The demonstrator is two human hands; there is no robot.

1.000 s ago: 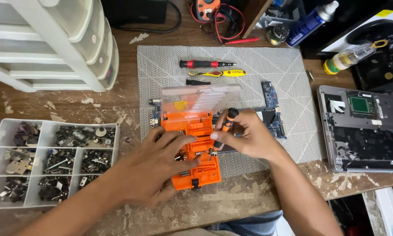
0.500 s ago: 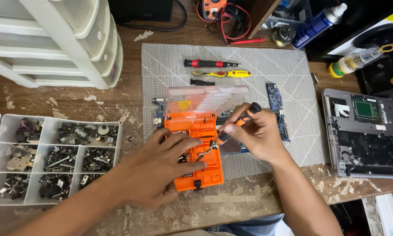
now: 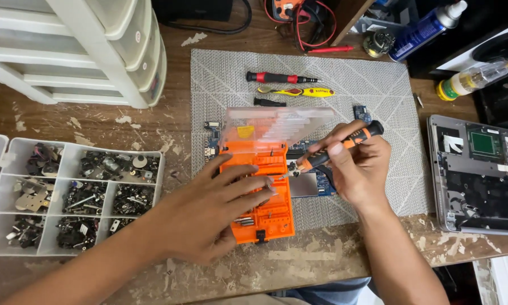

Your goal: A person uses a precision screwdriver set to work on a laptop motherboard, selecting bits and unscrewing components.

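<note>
An orange screwdriver-bit case (image 3: 263, 192) lies open on the grey mat (image 3: 367, 90), its clear lid (image 3: 276, 124) standing up behind it. My left hand (image 3: 209, 212) rests flat on the case, fingers spread toward the bit slots. In my right hand (image 3: 355, 166) is an orange and black screwdriver (image 3: 336, 148), its tip pointing down-left at the case's right edge. A circuit board (image 3: 316, 181) lies under the case and under my right hand.
A compartment tray of small metal parts (image 3: 73, 192) sits at the left. White plastic drawers (image 3: 96, 51) stand at the back left. Two more screwdrivers (image 3: 282, 78) lie on the mat's far side. An opened laptop base (image 3: 480, 169) is at the right, bottles behind it.
My right hand has tilted the screwdriver and brought its tip to the case's right edge. My left hand has shifted a little on the case.
</note>
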